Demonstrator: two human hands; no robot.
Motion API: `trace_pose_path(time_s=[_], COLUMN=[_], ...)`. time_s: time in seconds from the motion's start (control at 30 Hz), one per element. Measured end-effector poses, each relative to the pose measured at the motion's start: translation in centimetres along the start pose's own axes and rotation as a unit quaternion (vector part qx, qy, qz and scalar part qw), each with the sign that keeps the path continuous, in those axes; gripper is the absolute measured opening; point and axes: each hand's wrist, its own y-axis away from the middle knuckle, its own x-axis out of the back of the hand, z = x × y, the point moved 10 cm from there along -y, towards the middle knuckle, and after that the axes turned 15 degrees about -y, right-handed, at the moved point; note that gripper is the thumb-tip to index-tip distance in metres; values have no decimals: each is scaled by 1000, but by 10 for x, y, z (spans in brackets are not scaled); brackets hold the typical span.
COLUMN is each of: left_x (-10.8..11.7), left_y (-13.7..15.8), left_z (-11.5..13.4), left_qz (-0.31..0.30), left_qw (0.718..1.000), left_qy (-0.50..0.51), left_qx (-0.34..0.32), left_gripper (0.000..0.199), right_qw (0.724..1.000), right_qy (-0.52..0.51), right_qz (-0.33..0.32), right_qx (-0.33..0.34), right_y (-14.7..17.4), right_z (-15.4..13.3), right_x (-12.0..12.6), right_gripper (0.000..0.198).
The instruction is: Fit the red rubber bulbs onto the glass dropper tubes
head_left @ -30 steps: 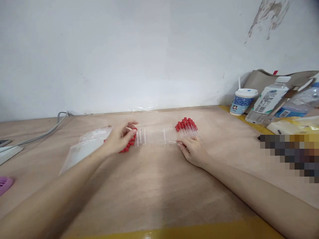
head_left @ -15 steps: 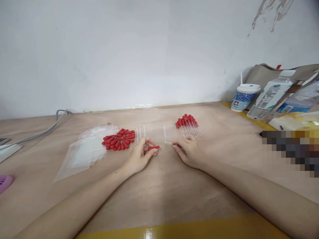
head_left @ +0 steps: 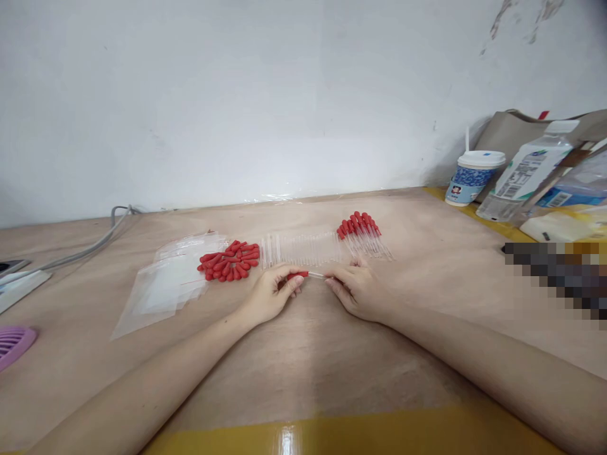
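Observation:
Between finger and thumb, my left hand [head_left: 271, 292] pinches a red rubber dropper bulb [head_left: 298, 275], its open end facing right. My right hand [head_left: 353, 287] is closed on a thin clear glass dropper tube [head_left: 316, 275], whose left end meets the mouth of the bulb. Whether the tube sits inside the bulb I cannot tell. Behind my hands lies a row of loose clear tubes [head_left: 303, 248]. A pile of red bulbs [head_left: 230, 262] is left of the row. To its right, several droppers with bulbs fitted [head_left: 359, 227] lie side by side.
Clear plastic zip bags [head_left: 165, 284] are fanned out at the left, near a grey cable [head_left: 95, 249] and a purple slotted object [head_left: 16, 346]. At the back right stand a paper cup [head_left: 474, 180], a plastic bottle [head_left: 526, 170] and a grey bag [head_left: 497, 129]. A wall rises behind the table.
My hands have come closer together. The bulb and the glass tube, apart before, now meet end to end. The view has shifted slightly.

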Motion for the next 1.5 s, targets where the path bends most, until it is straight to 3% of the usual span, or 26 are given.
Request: trace_pose_path(time_s=[0.5, 0.83, 1.03, 1.17, 1.5], left_x=[-17, -15, -10, -9, -12], left_y=[2, 1, 1, 1, 5], left_z=[-8, -7, -8, -10, -12], left_qz=[-71, -61, -40, -38, -34], left_qw=[994, 994, 995, 995, 991], left_qy=[76, 55, 59, 48, 94], left_qx=[39, 66, 65, 74, 84], left_gripper=[22, 25, 25, 26, 21], right_qw=[996, 997, 997, 997, 996], right_qy=[-52, 41, -54, -57, -68], right_qz=[-67, -60, -53, -45, -47], right_qx=[-18, -10, -20, -41, 16], right_y=[-5, -3, -3, -1, -1], right_z=[9, 6, 5, 10, 2], right_x=[-7, -11, -6, 0, -5], right_gripper=[23, 23, 22, 17, 26])
